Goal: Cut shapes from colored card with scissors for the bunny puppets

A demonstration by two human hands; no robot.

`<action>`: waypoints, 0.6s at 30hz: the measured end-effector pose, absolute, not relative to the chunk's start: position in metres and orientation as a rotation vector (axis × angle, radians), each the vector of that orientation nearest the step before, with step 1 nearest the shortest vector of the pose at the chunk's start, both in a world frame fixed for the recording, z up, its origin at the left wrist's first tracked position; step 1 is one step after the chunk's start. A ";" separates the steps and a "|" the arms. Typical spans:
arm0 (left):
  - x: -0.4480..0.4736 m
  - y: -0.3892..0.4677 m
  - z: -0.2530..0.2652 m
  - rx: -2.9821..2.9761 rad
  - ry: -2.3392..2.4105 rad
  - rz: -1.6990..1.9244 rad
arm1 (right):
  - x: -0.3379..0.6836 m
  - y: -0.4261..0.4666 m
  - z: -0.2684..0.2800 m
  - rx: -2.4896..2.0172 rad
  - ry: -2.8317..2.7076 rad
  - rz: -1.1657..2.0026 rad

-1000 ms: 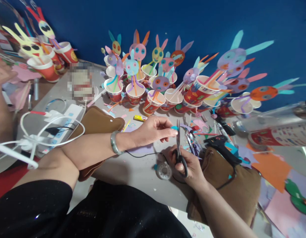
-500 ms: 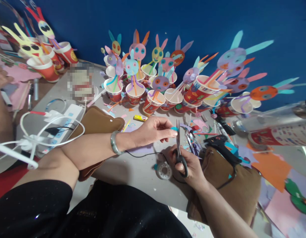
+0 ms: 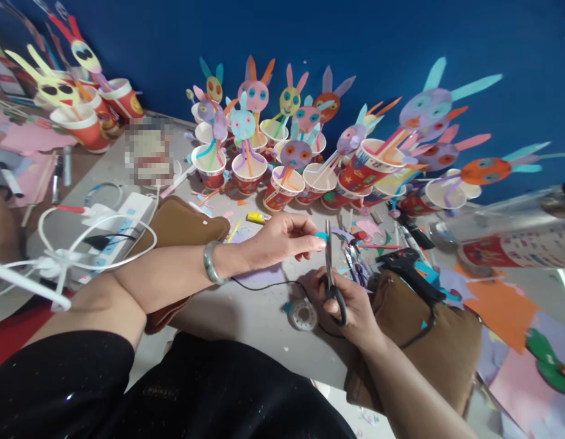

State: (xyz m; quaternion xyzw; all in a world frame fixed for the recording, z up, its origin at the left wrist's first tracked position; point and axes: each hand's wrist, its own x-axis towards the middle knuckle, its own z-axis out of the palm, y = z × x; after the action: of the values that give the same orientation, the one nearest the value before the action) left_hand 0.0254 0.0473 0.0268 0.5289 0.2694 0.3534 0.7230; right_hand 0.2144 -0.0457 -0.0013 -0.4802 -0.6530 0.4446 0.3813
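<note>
Between its thumb and fingertips my left hand (image 3: 289, 239) pinches a small blue piece of paper (image 3: 321, 235), its wrist in a green bangle. My right hand (image 3: 348, 302) is closed round the black handles of a pair of scissors (image 3: 328, 262). The blades point upward, right beside the blue paper; whether they touch it I cannot tell. Below the hands a white tape roll (image 3: 303, 314) lies on the grey table (image 3: 264, 329), with a thin black cord running near it. A yellow glue stick (image 3: 258, 217) lies behind my left hand.
Several paper cups (image 3: 283, 188) with paper rabbit heads on straws stand along the blue wall. A power strip (image 3: 122, 228) with white cables is at left, a brown cushion (image 3: 428, 341) at right. Orange paper (image 3: 501, 308) and a clear plastic cylinder (image 3: 501, 238) lie farther right. Another person's arm (image 3: 5, 201) shows at far left.
My hands, the blue paper and the scissors stay almost in the same place. The other person's hand at far left has shifted slightly outward.
</note>
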 end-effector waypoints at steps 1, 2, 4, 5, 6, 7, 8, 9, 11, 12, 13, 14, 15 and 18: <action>0.025 0.047 0.027 1.168 0.594 0.782 | 0.215 -0.046 -0.002 -1.217 -1.667 1.136; 0.025 0.047 0.027 1.168 0.594 0.783 | 0.215 -0.046 -0.002 -1.211 -1.666 1.135; 0.025 0.047 0.027 1.167 0.594 0.786 | 0.215 -0.046 -0.002 -1.203 -1.663 1.139; 0.025 0.047 0.026 1.166 0.595 0.788 | 0.214 -0.046 -0.002 -1.202 -1.662 1.142; 0.025 0.047 0.026 1.165 0.597 0.790 | 0.214 -0.046 -0.002 -1.204 -1.660 1.148; 0.025 0.047 0.026 1.164 0.601 0.792 | 0.214 -0.046 -0.002 -1.207 -1.658 1.152; 0.025 0.047 0.027 1.163 0.604 0.792 | 0.214 -0.046 -0.002 -1.211 -1.655 1.154; 0.025 0.048 0.027 1.164 0.607 0.792 | 0.214 -0.046 -0.001 -1.217 -1.654 1.157; 0.025 0.048 0.028 1.166 0.611 0.792 | 0.213 -0.046 -0.001 -1.226 -1.652 1.153; 0.025 0.048 0.028 1.166 0.613 0.794 | 0.213 -0.046 0.000 -1.227 -1.652 1.150; 0.025 0.048 0.029 1.167 0.616 0.795 | 0.213 -0.046 0.000 -1.226 -1.655 1.148; 0.025 0.048 0.029 1.168 0.619 0.795 | 0.213 -0.046 0.001 -1.225 -1.656 1.147; 0.024 0.048 0.030 1.167 0.623 0.794 | 0.213 -0.046 0.001 -1.224 -1.657 1.148; 0.024 0.048 0.031 1.155 0.634 0.786 | 0.213 -0.046 0.001 -1.226 -1.653 1.154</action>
State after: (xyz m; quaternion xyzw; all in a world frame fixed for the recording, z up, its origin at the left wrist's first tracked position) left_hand 0.0242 0.0477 0.0313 0.5223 0.2868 0.3557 0.7200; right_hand 0.2131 -0.0459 0.0011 -0.4803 -0.6477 0.4521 0.3812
